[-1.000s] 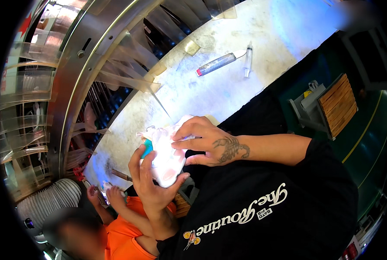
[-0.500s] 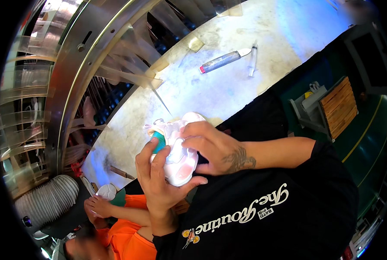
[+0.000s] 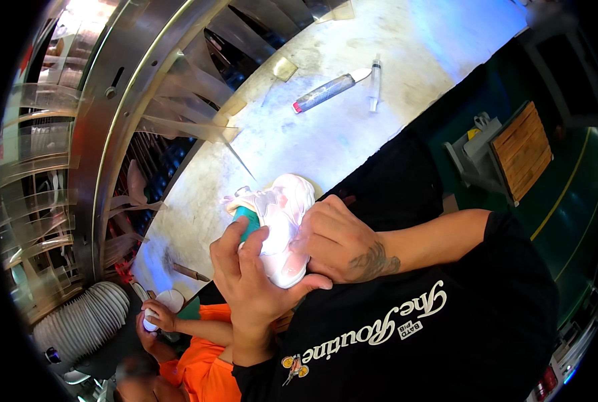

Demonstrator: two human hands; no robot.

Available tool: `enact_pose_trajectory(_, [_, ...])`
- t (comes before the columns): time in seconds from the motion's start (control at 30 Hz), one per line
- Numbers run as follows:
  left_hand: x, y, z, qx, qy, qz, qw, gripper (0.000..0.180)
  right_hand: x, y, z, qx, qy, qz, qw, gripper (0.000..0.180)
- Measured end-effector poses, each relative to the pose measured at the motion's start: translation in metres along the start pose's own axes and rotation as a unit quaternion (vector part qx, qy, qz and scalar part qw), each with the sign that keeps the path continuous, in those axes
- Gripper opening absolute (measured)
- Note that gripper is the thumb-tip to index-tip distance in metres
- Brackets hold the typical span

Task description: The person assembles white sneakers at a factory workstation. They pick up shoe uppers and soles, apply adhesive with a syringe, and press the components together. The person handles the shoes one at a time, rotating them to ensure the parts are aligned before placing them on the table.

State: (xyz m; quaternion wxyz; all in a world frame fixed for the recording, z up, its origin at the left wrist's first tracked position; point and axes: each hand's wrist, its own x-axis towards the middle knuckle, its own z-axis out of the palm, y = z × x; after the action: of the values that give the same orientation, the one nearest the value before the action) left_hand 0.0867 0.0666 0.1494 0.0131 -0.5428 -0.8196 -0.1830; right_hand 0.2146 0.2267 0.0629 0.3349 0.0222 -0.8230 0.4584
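A white and pale pink sneaker (image 3: 282, 228) is held low over the near edge of the worktable, brightly lit. A green form (image 3: 247, 222), like a shoe last, fills its opening. My left hand (image 3: 249, 261) is closed round the sneaker, with fingers at the green form and thumb below the end nearest me. My right hand (image 3: 336, 238) presses against the sneaker's right side with its fingers curled in; the fingertips are partly hidden.
On the pale worktable (image 3: 272, 147) lie a grey-handled tool (image 3: 329, 92) with a white tip and a clear syringe (image 3: 376, 87). Clear strip curtains (image 3: 185, 127) hang from a metal frame at left. A co-worker in orange (image 3: 205, 348) handles a white piece beside a ribbed hose (image 3: 85, 318).
My right hand has slid from the sneaker's upper to its right side, its fingers curling tighter. The left hand keeps its hold. The view has shifted slightly. The co-worker's hands have moved.
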Motion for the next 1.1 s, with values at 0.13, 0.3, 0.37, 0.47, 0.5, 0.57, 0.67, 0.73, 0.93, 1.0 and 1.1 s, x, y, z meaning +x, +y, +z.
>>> enact_pose_trajectory(0.13, [0.001,0.004,-0.002,0.013,-0.020,0.024,0.999,0.117,0.001,0.001,-0.003,0.086,-0.035,0.051,0.994,0.030])
enact_pose_trajectory(0.3, [0.003,0.006,-0.005,0.011,-0.041,0.042,0.998,0.117,-0.001,0.016,0.004,0.143,-0.069,0.024,0.987,0.031])
enact_pose_trajectory(0.37, [0.004,0.006,-0.008,0.020,-0.044,0.059,0.997,0.114,-0.002,0.019,0.007,0.141,-0.069,0.004,0.988,0.031])
enact_pose_trajectory(0.47, [0.000,-0.011,-0.001,0.009,-0.031,0.105,0.994,0.101,0.001,0.023,0.009,0.140,-0.056,-0.022,0.988,0.032])
enact_pose_trajectory(0.5, [-0.001,-0.014,-0.001,-0.002,-0.029,0.113,0.993,0.094,0.002,0.024,0.008,0.134,-0.065,-0.026,0.989,0.034])
enact_pose_trajectory(0.57, [-0.005,-0.019,0.002,-0.028,-0.024,0.127,0.991,0.082,0.002,0.026,0.008,0.139,-0.063,0.000,0.988,0.039])
enact_pose_trajectory(0.67, [-0.010,-0.024,0.000,-0.032,-0.004,0.096,0.995,0.070,0.012,0.025,0.009,0.120,-0.015,0.069,0.990,0.049])
enact_pose_trajectory(0.73, [-0.017,-0.031,-0.002,-0.033,0.006,0.083,0.996,0.066,0.018,0.021,0.008,0.038,0.035,0.098,0.994,0.057])
enact_pose_trajectory(0.93, [-0.037,-0.048,-0.010,-0.043,-0.009,0.009,0.999,0.068,0.011,0.033,0.043,0.022,-0.007,0.018,1.000,0.053])
enact_pose_trajectory(1.0, [-0.038,-0.047,-0.013,-0.043,-0.012,-0.018,0.999,0.069,0.011,0.035,0.050,0.007,-0.014,0.002,1.000,0.050])
enact_pose_trajectory(1.1, [-0.041,-0.043,-0.010,-0.037,0.000,-0.059,0.998,0.068,0.019,0.029,0.048,-0.016,-0.059,0.012,0.998,0.049])
